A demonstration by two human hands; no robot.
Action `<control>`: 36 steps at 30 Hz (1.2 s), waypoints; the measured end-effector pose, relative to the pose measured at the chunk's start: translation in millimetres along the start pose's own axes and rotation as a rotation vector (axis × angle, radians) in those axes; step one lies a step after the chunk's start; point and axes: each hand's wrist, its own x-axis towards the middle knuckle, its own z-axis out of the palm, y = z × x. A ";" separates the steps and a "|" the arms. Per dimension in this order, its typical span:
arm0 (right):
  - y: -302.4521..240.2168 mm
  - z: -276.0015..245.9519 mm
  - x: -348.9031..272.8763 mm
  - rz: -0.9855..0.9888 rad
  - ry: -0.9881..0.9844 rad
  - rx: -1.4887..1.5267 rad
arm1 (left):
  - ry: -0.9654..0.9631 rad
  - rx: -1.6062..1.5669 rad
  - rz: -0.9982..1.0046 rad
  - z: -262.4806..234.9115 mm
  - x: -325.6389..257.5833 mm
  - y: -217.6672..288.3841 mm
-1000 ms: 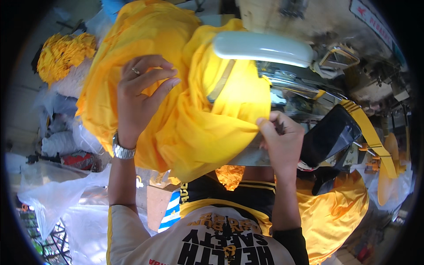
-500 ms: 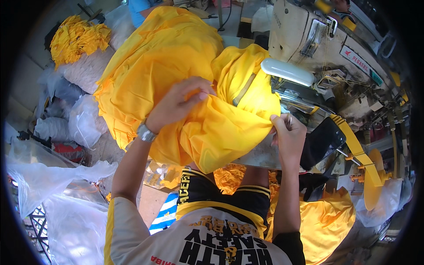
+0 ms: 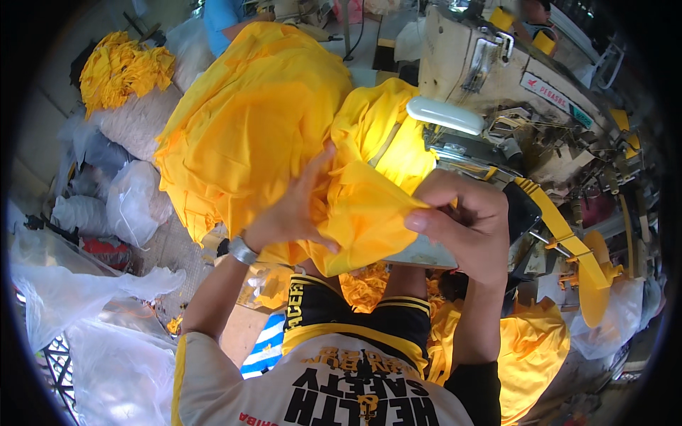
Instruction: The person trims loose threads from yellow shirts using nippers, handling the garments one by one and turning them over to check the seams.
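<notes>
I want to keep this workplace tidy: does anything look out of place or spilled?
A small yellow scrap lies on the floor, lower left, apart from the large yellow cloth pile; it looks dropped there. I see no spill.

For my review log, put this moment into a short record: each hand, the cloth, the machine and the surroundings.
Left hand: fingers spread against the yellow cloth, slightly blurred
Right hand: pinching an edge of the same cloth between thumb and fingers
Yellow cloth: gathered in folds between the hands, beside a large yellow heap
Machine: cream sewing machine at upper right, white rounded bar in front
Surroundings: yellow bundle at upper left; clear plastic at lower left
</notes>
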 end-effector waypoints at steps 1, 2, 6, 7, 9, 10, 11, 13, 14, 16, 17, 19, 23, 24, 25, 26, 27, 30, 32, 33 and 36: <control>7.5 -5.1 -1.6 -0.109 -0.037 0.027 | -0.050 -0.011 -0.038 23.4 -8.7 -22.3; 13.6 -9.9 -5.5 -0.164 -0.124 0.053 | -0.102 -0.029 -0.081 33.0 -7.0 -23.0; 44.2 -19.5 -47.0 -0.244 -0.343 0.341 | 0.221 0.246 0.184 -8.2 -1.9 -10.3; 52.2 -17.5 -61.5 -0.125 -0.352 0.253 | 0.551 0.335 0.388 -9.3 7.5 -30.1; 83.3 1.4 -84.9 0.129 -0.250 -0.046 | 0.661 0.589 0.427 -5.7 6.9 -31.3; 95.7 12.2 -93.1 0.301 -0.152 -0.200 | 0.435 0.726 0.266 -4.1 3.5 -15.9; 105.1 19.4 -95.5 0.269 -0.080 -0.260 | 0.205 0.866 0.111 -6.7 2.4 0.7; 118.2 35.3 -103.9 0.224 0.055 -0.373 | 0.172 0.715 0.011 -8.0 -5.3 26.9; 117.6 39.1 -105.6 0.211 0.063 -0.418 | 0.201 0.681 0.070 -6.6 -10.0 27.2; 114.0 39.5 -99.7 0.173 0.063 -0.517 | 0.246 0.620 0.197 -4.6 -14.2 29.9; 114.3 37.5 -100.8 0.144 0.040 -0.550 | 0.185 0.626 0.291 -4.8 -14.6 35.5; 110.7 36.7 -100.9 0.162 0.055 -0.445 | 0.007 0.780 0.447 0.0 -1.8 47.1; 102.6 24.7 -103.1 0.162 -0.034 -0.085 | -0.156 0.949 0.612 12.2 28.1 36.5; 102.2 18.9 -106.5 0.163 -0.077 -0.037 | -0.133 0.841 0.530 -0.4 23.6 27.6; 101.8 10.9 -113.2 0.174 -0.098 0.005 | -0.121 0.715 0.468 -14.9 25.8 23.5; 101.1 7.5 -117.8 0.181 -0.122 0.052 | -0.111 0.595 0.399 -31.9 25.8 24.1; 106.1 8.1 -123.7 0.185 -0.027 0.006 | -0.171 0.367 -0.085 -43.4 18.3 39.6; 110.3 14.2 -125.3 0.238 0.243 -0.146 | -0.539 0.089 -0.182 -86.5 -0.2 59.5; 108.0 10.2 -111.2 0.342 0.446 -0.268 | -0.410 0.207 -0.026 -76.5 6.2 55.3; 106.6 8.6 -100.2 0.418 0.510 -0.333 | -0.342 0.269 0.049 -69.3 11.4 52.8; 123.3 10.8 -62.9 0.190 0.604 -0.407 | -0.066 0.775 0.198 -34.4 40.8 39.5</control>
